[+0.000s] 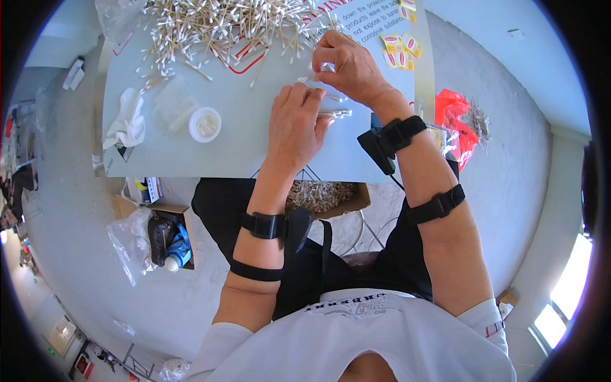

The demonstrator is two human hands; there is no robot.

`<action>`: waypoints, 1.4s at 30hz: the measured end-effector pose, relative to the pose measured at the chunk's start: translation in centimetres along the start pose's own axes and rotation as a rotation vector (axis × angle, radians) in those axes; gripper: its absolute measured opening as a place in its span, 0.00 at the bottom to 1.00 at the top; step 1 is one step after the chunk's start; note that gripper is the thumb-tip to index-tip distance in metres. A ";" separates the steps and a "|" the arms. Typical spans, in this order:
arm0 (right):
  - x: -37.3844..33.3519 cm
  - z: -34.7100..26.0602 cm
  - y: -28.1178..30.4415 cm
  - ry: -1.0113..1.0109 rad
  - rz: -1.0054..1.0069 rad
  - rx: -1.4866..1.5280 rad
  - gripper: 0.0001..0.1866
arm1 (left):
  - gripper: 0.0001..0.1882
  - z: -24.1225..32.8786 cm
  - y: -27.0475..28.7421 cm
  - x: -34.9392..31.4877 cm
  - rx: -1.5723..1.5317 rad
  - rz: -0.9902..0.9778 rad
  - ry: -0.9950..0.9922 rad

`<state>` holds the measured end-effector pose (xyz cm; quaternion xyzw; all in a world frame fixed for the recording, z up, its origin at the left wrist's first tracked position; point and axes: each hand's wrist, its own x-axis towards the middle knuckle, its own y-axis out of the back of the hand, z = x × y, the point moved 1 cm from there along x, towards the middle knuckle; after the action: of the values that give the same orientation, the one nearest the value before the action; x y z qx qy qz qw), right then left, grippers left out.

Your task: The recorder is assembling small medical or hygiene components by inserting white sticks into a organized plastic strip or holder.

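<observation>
A large loose pile of cotton swabs (223,25) covers the far part of the pale table. Nearer the table's middle, my left hand (295,124) is closed, its thumb and fingers around a few cotton swabs (336,114) whose white tips stick out to the right. Just beyond it, my right hand (351,69) is bent into a pinch at the pile's near right edge. A small shiny, clear piece (328,67) shows at its fingertips; its kind is not clear. The two hands are close together.
On the left lie a round white tub (205,124), a crumpled white tissue (130,118) and clear plastic (175,105). Small yellow packets (400,51) sit at the right edge. A box of swabs (321,195) stands below the table; a red bag (453,118) is rightward.
</observation>
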<state>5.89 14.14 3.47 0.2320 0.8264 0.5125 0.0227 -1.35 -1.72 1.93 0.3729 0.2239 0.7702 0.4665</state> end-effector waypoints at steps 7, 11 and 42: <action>-1.5 -0.3 -0.4 -0.120 0.125 0.192 0.06 | 0.24 0.2 0.2 0.0 0.006 0.005 0.041; -1.3 0.2 -0.3 -0.041 0.107 0.052 0.05 | 0.24 0.2 0.0 0.0 0.020 0.015 0.029; -1.3 1.3 -0.9 -0.290 0.240 -0.012 0.07 | 0.36 0.1 0.1 0.0 0.155 -0.003 0.099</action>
<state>7.05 14.36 1.78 0.4001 0.7779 0.4776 0.0815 -1.32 -1.79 2.05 0.3689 0.3064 0.7673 0.4257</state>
